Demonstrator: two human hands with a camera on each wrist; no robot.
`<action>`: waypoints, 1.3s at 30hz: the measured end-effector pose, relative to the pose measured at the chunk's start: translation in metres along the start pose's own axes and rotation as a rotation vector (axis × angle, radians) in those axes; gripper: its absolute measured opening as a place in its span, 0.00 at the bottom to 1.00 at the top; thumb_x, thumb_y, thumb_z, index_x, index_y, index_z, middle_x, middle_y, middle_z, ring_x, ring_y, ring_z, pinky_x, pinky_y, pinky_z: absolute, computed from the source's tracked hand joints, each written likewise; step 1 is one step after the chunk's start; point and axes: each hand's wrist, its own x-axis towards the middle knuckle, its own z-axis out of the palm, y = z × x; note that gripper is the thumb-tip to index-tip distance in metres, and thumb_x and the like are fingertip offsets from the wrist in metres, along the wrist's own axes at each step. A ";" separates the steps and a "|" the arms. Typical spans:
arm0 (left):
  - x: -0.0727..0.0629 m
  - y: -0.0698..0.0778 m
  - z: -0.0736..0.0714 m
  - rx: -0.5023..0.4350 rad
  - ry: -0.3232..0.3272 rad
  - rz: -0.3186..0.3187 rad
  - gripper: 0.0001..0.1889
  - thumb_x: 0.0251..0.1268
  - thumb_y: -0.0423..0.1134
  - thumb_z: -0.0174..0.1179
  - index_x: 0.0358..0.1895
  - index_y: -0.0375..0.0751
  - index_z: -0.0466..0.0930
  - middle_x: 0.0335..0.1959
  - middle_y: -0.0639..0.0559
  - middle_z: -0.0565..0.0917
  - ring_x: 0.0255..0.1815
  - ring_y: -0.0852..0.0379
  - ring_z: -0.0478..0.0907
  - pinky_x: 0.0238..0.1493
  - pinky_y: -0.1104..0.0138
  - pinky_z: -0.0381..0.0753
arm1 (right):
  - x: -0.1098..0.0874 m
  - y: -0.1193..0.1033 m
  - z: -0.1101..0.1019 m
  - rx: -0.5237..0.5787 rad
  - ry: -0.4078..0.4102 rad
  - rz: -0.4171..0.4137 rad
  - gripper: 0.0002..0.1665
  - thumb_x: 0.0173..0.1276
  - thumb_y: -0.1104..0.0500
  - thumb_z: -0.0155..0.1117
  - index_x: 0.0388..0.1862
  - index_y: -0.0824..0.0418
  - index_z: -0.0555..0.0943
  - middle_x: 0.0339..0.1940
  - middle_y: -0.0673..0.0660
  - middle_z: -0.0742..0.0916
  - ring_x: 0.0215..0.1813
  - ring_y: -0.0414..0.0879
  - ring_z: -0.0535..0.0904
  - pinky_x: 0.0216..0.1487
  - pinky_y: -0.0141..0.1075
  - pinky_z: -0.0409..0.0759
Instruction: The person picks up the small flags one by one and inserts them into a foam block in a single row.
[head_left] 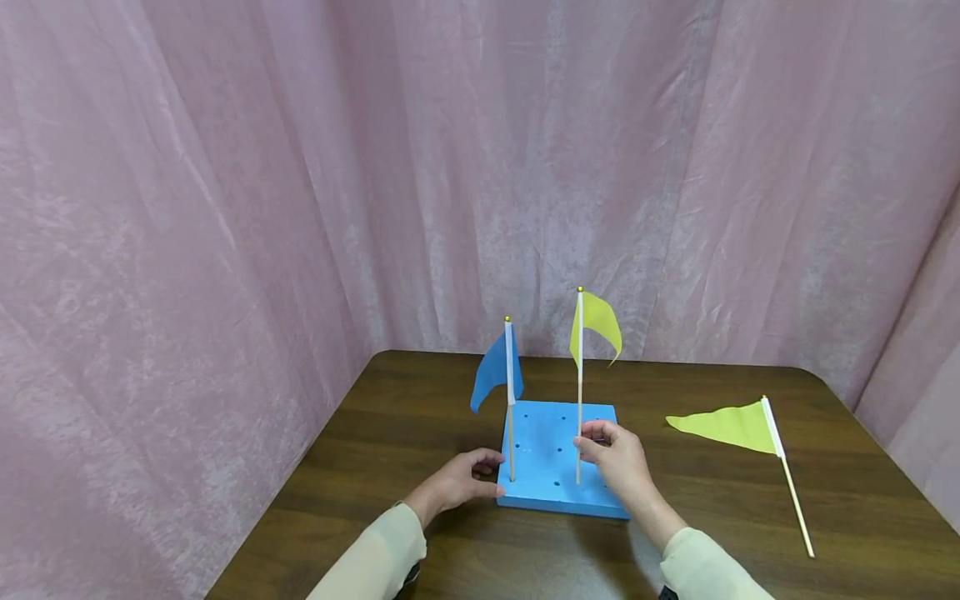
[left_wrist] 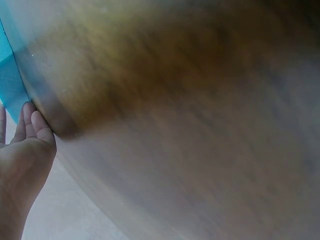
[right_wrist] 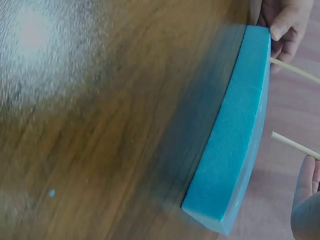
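Observation:
A light blue foam block (head_left: 536, 446) with several small holes lies on the table. My left hand (head_left: 467, 479) touches its left edge near the front corner, thumb at the corner and fingers along the side. A blue flag (head_left: 495, 372) stands upright on its stick at the front left of the block. My right hand (head_left: 615, 454) pinches the wooden stick of a yellow flag (head_left: 597, 318) and holds it upright over the block. In the right wrist view the lower tip of this stick (right_wrist: 287, 141) shows free, just off the block's top face.
A second yellow flag (head_left: 727, 425), triangular, lies on the right of the brown wooden table (head_left: 420, 392), its stick pointing toward the front. Pink curtains (head_left: 480, 167) hang behind the table and at its sides. A tiny blue crumb (right_wrist: 52, 192) lies on the tabletop.

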 end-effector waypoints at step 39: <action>0.000 0.002 0.003 -0.016 -0.003 -0.013 0.26 0.59 0.41 0.73 0.61 0.45 0.77 0.58 0.50 0.77 0.57 0.48 0.71 0.58 0.52 0.73 | -0.006 0.010 0.024 -0.062 -0.055 -0.045 0.08 0.65 0.68 0.69 0.41 0.70 0.83 0.33 0.56 0.84 0.37 0.47 0.79 0.39 0.35 0.83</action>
